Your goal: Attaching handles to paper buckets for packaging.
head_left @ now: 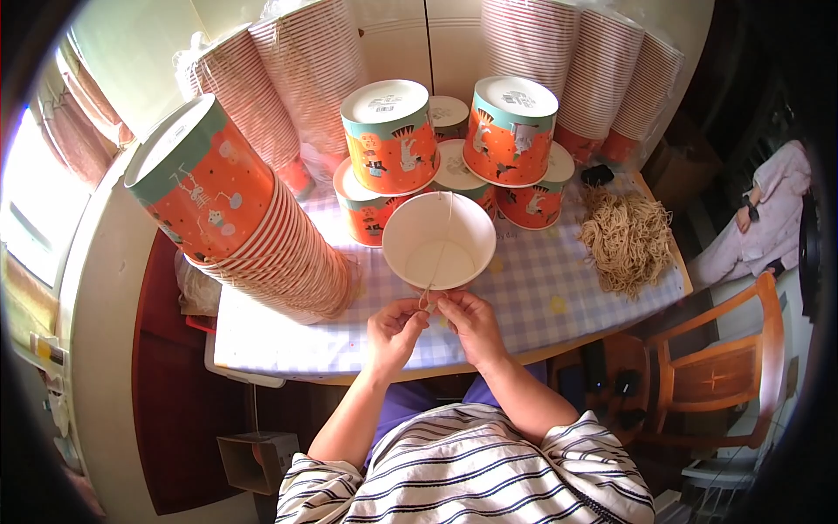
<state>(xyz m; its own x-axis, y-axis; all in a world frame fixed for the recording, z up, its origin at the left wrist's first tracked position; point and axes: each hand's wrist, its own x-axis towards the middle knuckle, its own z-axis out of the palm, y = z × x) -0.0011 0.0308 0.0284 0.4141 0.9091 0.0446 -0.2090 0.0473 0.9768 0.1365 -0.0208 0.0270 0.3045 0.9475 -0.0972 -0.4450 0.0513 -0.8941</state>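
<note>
In front of me an upright paper bucket point(410, 234) shows its white inside. A thin cord point(449, 218) runs across its mouth from the far rim to the near rim. My left hand point(397, 336) and my right hand point(472, 325) meet just outside the near rim. Both are closed, fingertips pinching the cord, which makes a small loop between them. Whether a knot is in it is too small to tell. A tangled heap of beige cords point(627, 240) lies at the right of the table.
Upturned orange and green buckets point(388, 144) are stacked in two layers behind. At left leans a tall nested stack of buckets point(262, 236). Wrapped bucket stacks point(532, 39) line the back. The table point(541, 301) has a checked cloth. A wooden chair point(720, 367) and another person point(768, 205) are at right.
</note>
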